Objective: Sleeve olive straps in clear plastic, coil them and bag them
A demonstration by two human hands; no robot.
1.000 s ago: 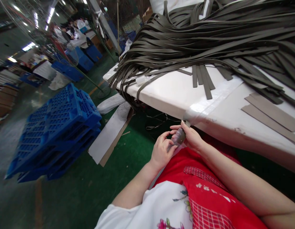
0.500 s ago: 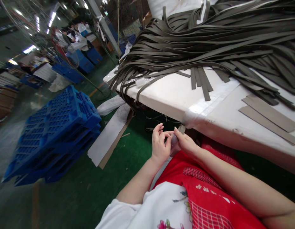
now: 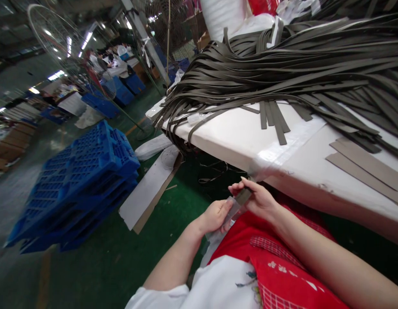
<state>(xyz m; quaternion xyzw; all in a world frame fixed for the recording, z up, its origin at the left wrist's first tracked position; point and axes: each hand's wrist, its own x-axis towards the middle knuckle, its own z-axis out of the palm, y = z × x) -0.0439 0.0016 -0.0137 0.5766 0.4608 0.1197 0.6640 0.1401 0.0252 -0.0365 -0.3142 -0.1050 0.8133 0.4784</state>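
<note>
Over my lap, beside the table edge, my left hand (image 3: 215, 215) is closed on a clear plastic sleeve (image 3: 230, 213). A short dark grey-brown strap (image 3: 243, 196) runs out of the sleeve's upper end to my right hand (image 3: 257, 198), whose thumb and fingers are closed around its other end. How far the strap reaches inside the plastic is hard to see. Close by on the white table (image 3: 231, 133) lies a large heap of long dark straps (image 3: 266, 68), with several strap ends hanging over the corner. Two flat, lighter grey-brown strips (image 3: 363, 171) lie at the table's right.
Stacked blue plastic pallets (image 3: 79, 167) stand on the green floor at left. A long white-and-brown board (image 3: 150, 189) lies near the table's corner. Behind are a wire-caged fan (image 3: 57, 38), a metal post (image 3: 147, 40) and a white foam roll (image 3: 223, 17).
My hands have moved apart and slightly lower. The left fingers have closed on the plastic sleeve, and the dark strap now shows between the hands. The camera view has shifted slightly.
</note>
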